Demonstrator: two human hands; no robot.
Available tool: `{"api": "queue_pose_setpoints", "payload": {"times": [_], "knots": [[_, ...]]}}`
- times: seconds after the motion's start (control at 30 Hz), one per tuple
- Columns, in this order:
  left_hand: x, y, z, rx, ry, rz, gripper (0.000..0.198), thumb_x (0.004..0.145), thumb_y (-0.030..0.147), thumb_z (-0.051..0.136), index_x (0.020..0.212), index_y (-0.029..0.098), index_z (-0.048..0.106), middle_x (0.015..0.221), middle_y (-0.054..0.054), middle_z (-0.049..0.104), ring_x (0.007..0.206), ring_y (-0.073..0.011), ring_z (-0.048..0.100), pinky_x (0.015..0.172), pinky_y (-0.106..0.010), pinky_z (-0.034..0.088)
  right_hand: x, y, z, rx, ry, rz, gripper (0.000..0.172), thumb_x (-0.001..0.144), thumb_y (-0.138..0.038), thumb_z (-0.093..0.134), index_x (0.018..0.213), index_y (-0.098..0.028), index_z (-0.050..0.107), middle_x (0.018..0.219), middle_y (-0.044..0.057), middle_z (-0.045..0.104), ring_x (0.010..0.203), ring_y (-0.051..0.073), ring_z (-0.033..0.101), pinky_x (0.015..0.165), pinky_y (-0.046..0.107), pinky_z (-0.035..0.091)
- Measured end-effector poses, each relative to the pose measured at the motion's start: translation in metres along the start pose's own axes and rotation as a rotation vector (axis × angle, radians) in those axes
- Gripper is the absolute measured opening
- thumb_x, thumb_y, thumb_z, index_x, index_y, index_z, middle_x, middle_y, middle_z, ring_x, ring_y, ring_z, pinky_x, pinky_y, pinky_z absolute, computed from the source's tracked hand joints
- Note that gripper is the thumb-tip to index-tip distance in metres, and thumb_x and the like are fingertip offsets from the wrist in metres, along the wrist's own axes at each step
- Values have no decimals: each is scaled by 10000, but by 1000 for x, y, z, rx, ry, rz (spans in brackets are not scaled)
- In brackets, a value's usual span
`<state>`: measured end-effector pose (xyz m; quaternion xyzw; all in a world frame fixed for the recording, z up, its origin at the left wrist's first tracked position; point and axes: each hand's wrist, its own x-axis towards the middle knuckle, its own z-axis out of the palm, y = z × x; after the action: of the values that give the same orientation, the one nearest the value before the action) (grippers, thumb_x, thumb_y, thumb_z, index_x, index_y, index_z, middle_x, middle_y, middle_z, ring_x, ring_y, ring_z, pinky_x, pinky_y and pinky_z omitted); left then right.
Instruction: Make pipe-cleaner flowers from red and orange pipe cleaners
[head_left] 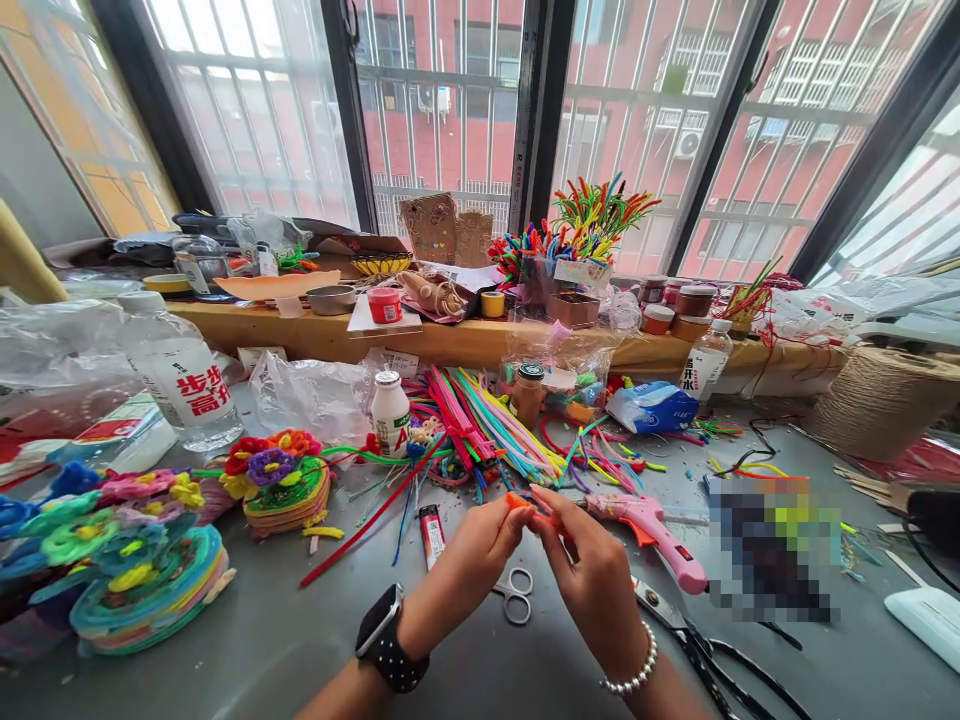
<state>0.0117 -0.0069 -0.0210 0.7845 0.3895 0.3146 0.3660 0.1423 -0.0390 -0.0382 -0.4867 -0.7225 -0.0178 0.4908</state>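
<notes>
My left hand (480,545), with a black watch on its wrist, pinches a small orange pipe cleaner (516,500). The fingertips of my right hand (592,565) are closed on the same orange piece, so much of it is hidden. Beneath my hands, a small pair of scissors (517,607) lies with its blades partly covered. A lighter (432,535) rests left of them. Just right of my right hand is a pink glue gun (664,545), and large black-handled scissors (679,625) lie below it. Behind my hands spreads a pile of coloured pipe cleaners (517,420).
On the left stand pipe-cleaner flowers on coiled discs (150,590) (289,505) and a water bottle (180,375). A white bottle (390,410) and a brown-filled jar (527,395) flank the pile. A twine roll (885,400) stands right. The wooden ledge (315,335) carries jars and craft materials.
</notes>
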Motion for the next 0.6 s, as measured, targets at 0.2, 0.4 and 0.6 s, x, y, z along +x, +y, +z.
{"api": "queue_pose_setpoints", "payload": {"times": [0.2, 0.4, 0.6], "knots": [[-3, 5, 2, 63, -1, 20, 307, 847, 333, 229, 750, 167, 467, 762, -26, 536, 696, -127, 470, 660, -244, 380, 1, -2, -1, -29, 33, -9, 149, 809, -177, 423, 811, -156, 570, 697, 46, 641, 630, 147, 598, 578, 245, 462], [-4, 2, 5, 177, 66, -4, 323, 850, 334, 219, 677, 177, 443, 670, -5, 513, 604, -122, 447, 578, -242, 362, 1, -3, -2, -57, 6, -7, 154, 805, -166, 416, 741, -158, 557, 625, 29, 592, 584, 139, 562, 545, 238, 434], [-4, 0, -2, 232, 25, 4, 331, 847, 319, 226, 654, 173, 452, 631, -4, 520, 574, -118, 449, 548, -239, 353, 6, 3, -12, -115, -150, -145, 301, 815, -147, 390, 1092, -185, 500, 776, 56, 599, 704, 152, 556, 623, 262, 462]]}}
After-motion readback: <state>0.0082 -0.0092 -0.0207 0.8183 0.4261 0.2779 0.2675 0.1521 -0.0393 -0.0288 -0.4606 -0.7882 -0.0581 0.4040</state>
